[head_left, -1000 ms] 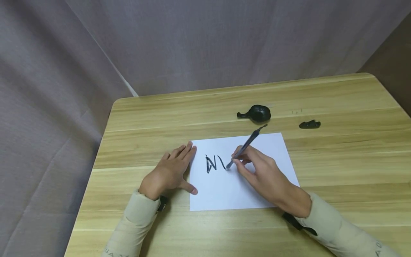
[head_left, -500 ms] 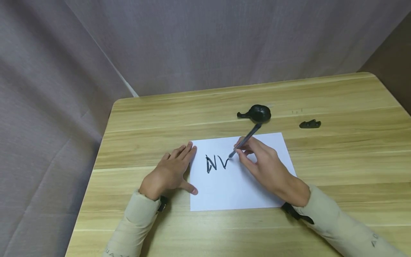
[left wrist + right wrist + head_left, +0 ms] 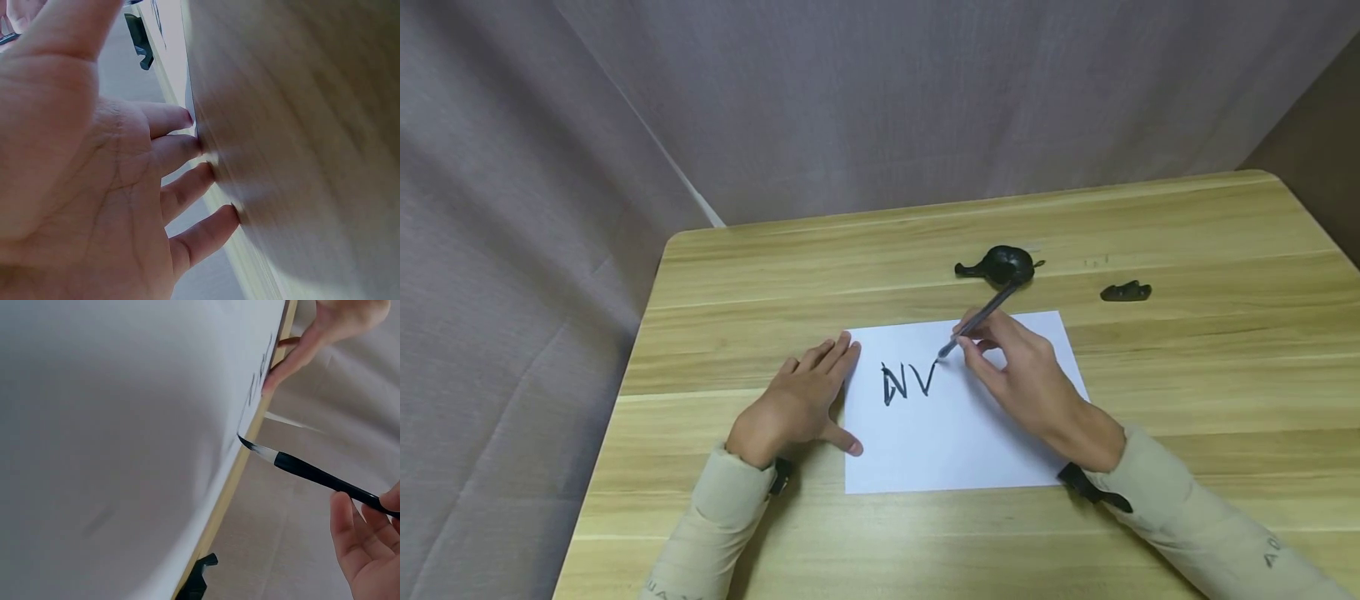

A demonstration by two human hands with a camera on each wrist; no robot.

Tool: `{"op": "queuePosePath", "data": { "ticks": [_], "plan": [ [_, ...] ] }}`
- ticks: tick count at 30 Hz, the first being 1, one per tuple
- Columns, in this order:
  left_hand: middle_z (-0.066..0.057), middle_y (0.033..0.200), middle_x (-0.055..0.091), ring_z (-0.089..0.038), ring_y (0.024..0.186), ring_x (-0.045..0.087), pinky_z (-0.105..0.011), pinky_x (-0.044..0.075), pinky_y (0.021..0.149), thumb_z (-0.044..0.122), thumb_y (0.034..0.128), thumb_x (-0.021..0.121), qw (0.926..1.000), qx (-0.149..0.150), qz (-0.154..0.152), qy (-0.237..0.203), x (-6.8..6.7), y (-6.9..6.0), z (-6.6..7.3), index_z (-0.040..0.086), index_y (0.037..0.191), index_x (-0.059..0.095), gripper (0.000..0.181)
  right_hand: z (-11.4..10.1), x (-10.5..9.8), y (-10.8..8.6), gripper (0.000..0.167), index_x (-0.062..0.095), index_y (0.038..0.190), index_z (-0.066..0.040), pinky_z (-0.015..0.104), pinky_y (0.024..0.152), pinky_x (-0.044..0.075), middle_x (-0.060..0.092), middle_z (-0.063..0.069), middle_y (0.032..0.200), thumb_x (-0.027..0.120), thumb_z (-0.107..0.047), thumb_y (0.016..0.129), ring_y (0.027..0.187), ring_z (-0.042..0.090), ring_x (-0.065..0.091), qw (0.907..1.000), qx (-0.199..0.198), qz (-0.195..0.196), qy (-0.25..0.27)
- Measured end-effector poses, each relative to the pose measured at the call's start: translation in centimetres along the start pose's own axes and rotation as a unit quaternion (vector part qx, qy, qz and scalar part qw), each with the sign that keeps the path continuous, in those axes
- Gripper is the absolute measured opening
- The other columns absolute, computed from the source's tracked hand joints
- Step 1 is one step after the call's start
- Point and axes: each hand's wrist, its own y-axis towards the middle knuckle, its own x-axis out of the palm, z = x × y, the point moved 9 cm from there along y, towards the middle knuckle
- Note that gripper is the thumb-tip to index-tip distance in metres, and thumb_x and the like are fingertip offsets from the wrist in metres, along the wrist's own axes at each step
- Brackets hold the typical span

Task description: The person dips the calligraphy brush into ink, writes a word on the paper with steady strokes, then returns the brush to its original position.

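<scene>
The writing looks partway along: on the white paper (image 3: 917, 454) an N-like letter (image 3: 893, 384) with a thickened left stroke stands beside a V (image 3: 925, 380), both in dark ink. The right hand (image 3: 1033, 379) pinches the brush (image 3: 989, 307) between thumb and fingers, and its bent bristles (image 3: 245, 443) meet the sheet at the top of the V's right arm, so that stroke seems at or near its end. Whether more strokes remain cannot be told. The left hand (image 3: 799, 398) lies spread at the paper's left edge, thumb tip on the sheet, gripping nothing. The paper lies flat on the bench (image 3: 737, 283), with a black dish (image 3: 1002, 264) beyond its far edge and a small dark piece (image 3: 1126, 291) farther right.
</scene>
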Motion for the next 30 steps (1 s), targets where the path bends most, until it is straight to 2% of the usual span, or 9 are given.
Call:
{"op": "queuePosePath", "data": {
  "ticks": [4,7,10,21,30],
  "plan": [
    [-0.006,0.178,-0.002,-0.031,0.164,0.005,-0.060,0.016,0.128,0.064,0.0661,0.093,1.0000,-0.001,-0.001,0.000,0.0,0.0,0.1,0.015,0.172,0.008,0.144,-0.3,-1.0,0.2,0.028,0.063,0.115,0.003,0.024,0.087,0.058,0.073,0.013,0.107,0.073,0.013,0.090,0.094,0.026,0.075,0.9997,-0.006,0.022,-0.001],
    [-0.006,0.178,-0.002,-0.031,0.164,0.005,-0.060,0.016,0.128,0.064,0.0661,0.093,1.0000,-0.001,-0.001,0.001,-0.1,0.1,0.1,0.015,0.172,0.008,0.144,-0.4,-1.6,0.3,0.029,0.062,0.115,0.008,0.017,0.092,0.055,0.072,0.017,0.108,0.072,0.017,0.089,0.097,0.030,0.075,0.9991,-0.007,0.039,0.017],
    [-0.007,0.178,-0.002,-0.031,0.164,0.005,-0.060,0.016,0.128,0.064,0.0662,0.093,1.0000,0.001,-0.001,0.001,-0.1,0.1,0.1,0.015,0.172,0.008,0.144,-0.5,-2.1,0.5,0.029,0.060,0.115,0.012,0.014,0.094,0.053,0.071,0.020,0.108,0.071,0.019,0.089,0.099,0.033,0.075,0.9984,-0.004,0.046,0.034],
    [-0.008,0.178,0.000,-0.032,0.164,0.008,-0.063,0.020,0.126,0.065,0.0655,0.093,0.9999,0.011,0.009,0.004,0.0,0.0,0.0,0.013,0.171,0.010,0.144,-0.5,-2.4,0.4,0.027,0.060,0.113,0.009,0.010,0.088,0.053,0.070,0.017,0.102,0.073,0.015,0.089,0.093,0.030,0.076,0.9990,-0.002,0.045,0.006],
    [-0.008,0.178,0.000,-0.033,0.164,0.008,-0.065,0.020,0.125,0.065,0.0664,0.092,0.9999,0.011,0.007,-0.001,-0.1,-0.2,-0.1,0.013,0.171,0.009,0.144,-0.5,-2.1,0.1,0.029,0.062,0.111,0.008,0.016,0.082,0.056,0.072,0.013,0.101,0.076,0.015,0.087,0.090,0.024,0.077,0.9990,-0.015,0.042,-0.003]
  ]
}}
